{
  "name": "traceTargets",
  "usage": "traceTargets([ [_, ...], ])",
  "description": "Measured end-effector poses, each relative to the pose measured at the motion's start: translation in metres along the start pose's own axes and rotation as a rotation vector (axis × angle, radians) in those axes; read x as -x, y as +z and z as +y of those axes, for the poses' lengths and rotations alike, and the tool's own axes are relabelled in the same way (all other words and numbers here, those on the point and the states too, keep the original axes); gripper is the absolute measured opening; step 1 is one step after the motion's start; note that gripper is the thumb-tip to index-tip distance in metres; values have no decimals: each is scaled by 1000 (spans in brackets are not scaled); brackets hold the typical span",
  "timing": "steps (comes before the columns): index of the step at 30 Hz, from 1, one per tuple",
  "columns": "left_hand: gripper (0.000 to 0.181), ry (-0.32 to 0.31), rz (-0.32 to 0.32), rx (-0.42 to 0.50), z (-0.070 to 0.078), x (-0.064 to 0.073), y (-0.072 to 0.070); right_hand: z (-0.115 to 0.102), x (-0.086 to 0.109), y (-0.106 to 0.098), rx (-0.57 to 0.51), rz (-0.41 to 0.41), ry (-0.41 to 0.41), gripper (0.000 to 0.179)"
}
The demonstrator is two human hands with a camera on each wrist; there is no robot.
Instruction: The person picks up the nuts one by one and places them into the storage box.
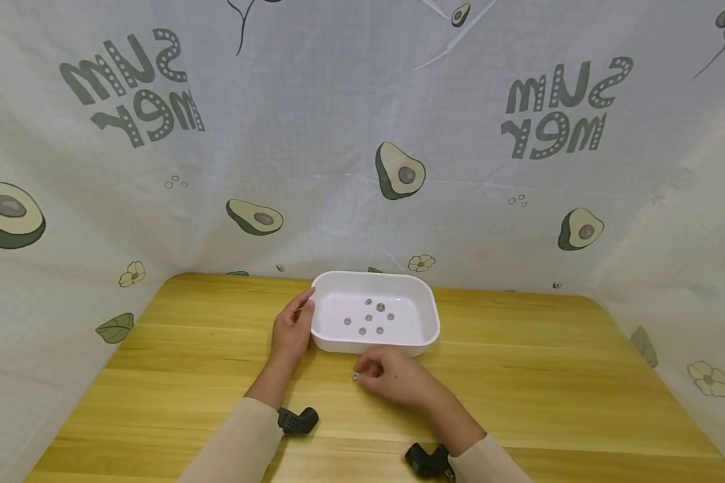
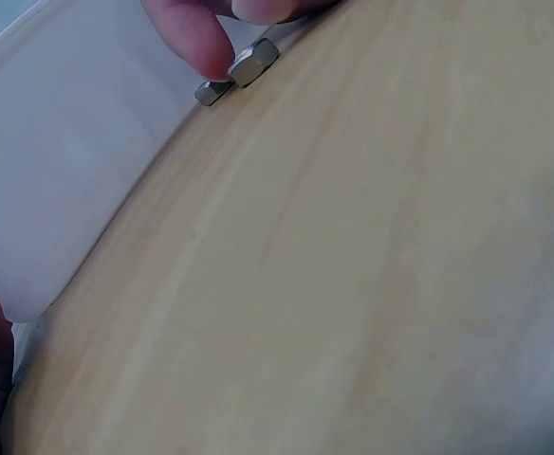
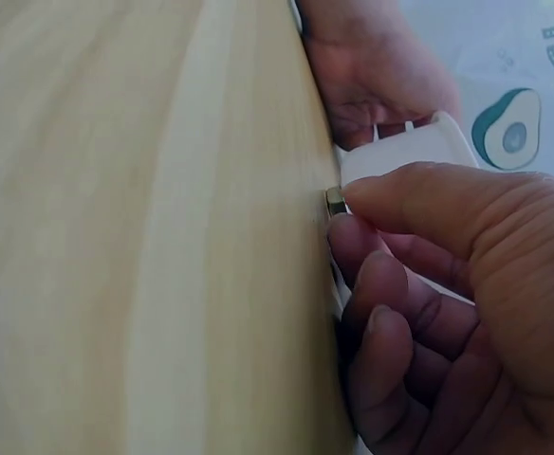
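Observation:
A white plastic tray point(image 1: 423, 322) stands on the wooden table with several small metal nuts point(image 1: 368, 318) lying on its floor. At its left end, my left hand point(image 1: 292, 332) holds the tray's end, fingers and thumb against the outside of the rim. In front of the tray's near wall, my right hand point(image 1: 395, 377) pinches a hex nut point(image 3: 335, 200) between thumb and forefinger, low over the tabletop. The left wrist view shows this nut point(image 2: 254, 63) beside a second nut point(image 2: 212, 92) at the foot of the tray wall. The other right fingers are curled.
The wooden tabletop point(image 1: 519, 376) reaches out on both sides of the tray. Behind it hangs a pale cloth point(image 1: 338, 134) printed with avocados. Black wrist devices point(image 1: 299, 420) sit at both sleeves.

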State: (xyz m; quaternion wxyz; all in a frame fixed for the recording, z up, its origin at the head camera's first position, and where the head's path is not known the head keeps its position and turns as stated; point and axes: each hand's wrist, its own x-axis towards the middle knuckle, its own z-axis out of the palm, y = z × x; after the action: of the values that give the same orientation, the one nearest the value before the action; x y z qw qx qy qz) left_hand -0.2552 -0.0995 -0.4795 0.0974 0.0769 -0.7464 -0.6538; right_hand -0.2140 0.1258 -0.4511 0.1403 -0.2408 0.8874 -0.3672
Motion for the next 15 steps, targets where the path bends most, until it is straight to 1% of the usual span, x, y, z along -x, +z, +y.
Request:
traceTargets([
  [7, 39, -8, 4, -8, 0, -1, 0, 1, -1, 5, 51, 37, -38, 5],
  [15, 39, -9, 3, 1, 0, -1, 0, -2, -1, 7, 98, 54, -38, 6],
])
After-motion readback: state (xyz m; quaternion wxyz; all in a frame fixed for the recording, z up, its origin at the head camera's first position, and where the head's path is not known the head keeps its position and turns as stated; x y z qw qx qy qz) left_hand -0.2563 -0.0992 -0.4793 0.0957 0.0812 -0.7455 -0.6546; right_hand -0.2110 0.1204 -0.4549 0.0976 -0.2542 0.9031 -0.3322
